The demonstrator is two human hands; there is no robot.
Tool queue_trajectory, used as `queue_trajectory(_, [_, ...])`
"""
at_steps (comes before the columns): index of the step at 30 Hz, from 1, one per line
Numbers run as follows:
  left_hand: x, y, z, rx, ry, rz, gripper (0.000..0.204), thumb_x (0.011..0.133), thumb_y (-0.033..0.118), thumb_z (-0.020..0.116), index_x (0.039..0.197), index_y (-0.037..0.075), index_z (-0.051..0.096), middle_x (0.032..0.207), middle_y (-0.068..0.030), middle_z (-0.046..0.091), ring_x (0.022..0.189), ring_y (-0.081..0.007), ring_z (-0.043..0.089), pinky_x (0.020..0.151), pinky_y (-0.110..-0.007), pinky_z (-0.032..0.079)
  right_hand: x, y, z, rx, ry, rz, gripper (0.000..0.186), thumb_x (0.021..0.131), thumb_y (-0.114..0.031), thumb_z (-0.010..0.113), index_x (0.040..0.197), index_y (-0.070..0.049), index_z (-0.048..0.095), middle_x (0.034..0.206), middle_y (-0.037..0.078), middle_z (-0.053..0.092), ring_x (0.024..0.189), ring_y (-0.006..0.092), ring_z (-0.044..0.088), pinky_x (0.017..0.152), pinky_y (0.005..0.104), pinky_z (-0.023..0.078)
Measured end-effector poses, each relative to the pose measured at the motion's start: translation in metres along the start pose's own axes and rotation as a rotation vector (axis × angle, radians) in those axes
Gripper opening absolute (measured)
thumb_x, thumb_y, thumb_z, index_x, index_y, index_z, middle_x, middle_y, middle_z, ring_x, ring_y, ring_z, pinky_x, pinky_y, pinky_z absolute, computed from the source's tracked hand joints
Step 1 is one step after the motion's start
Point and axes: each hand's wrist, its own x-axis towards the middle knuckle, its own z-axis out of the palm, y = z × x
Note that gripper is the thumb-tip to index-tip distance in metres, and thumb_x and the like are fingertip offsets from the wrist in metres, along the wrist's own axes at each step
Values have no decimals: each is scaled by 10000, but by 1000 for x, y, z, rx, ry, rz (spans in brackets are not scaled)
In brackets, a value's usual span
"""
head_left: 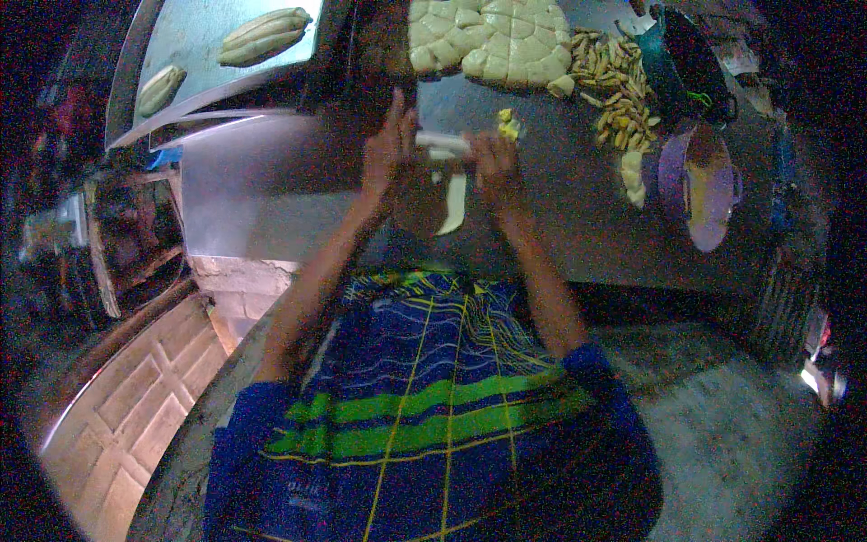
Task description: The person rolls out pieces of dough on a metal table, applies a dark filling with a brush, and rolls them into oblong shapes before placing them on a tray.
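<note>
My left hand (388, 154) is at the left end of a short pale cylinder (442, 142), its fingers stretched out and pointing away from me. Over the cylinder's right end, my right hand (495, 163) lies with its fingers bent and close together. Whether the cylinder is a rolling pin or rolled dough, I cannot tell. Below it a narrow strip of white dough (454, 203) runs toward me on the metal table (298, 203), its near end curving left. A small yellow lump (508, 124) lies just beyond my right hand.
Beyond my hands lies a slab of dough cut into pieces (515, 45). To its right are a heap of yellowish finger-shaped pieces (623, 99), a loose dough piece (633, 179) and a purple tub (673, 172). A metal tray (194, 45) at far left holds shaped dough rolls (264, 38).
</note>
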Motion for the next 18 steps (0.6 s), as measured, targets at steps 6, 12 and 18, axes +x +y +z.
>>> queue_trajectory(6, [-66, -37, -1, 197, -409, 71, 669, 992, 378, 497, 1550, 171, 191, 885, -232, 625, 688, -346, 613, 590, -458, 494, -55, -51, -26, -94, -121, 14, 794, 925, -308, 581, 1511, 51, 184, 1585, 266, 160, 1459, 493, 106, 1171, 598, 139])
queue_trajectory(12, [-7, -19, 12, -385, -327, 23, 796, 949, 288, 585, 1566, 190, 92, 1149, -286, 522, 963, -386, 571, 779, -484, 485, -10, -40, -7, -197, 17, -19, 730, 978, -391, 485, 1522, 11, 211, 1582, 266, 176, 1463, 471, 129, 1172, 570, 166])
queue_trajectory(18, [39, -2, 39, -350, 110, 404, 939, 884, 185, 682, 1576, 218, 49, 1504, -322, 247, 1345, -452, 357, 1058, -534, 371, -7, 7, 24, -218, 52, -158, 550, 961, -364, 530, 1362, 6, 468, 1411, 239, 454, 1326, 429, 406, 1087, 528, 341])
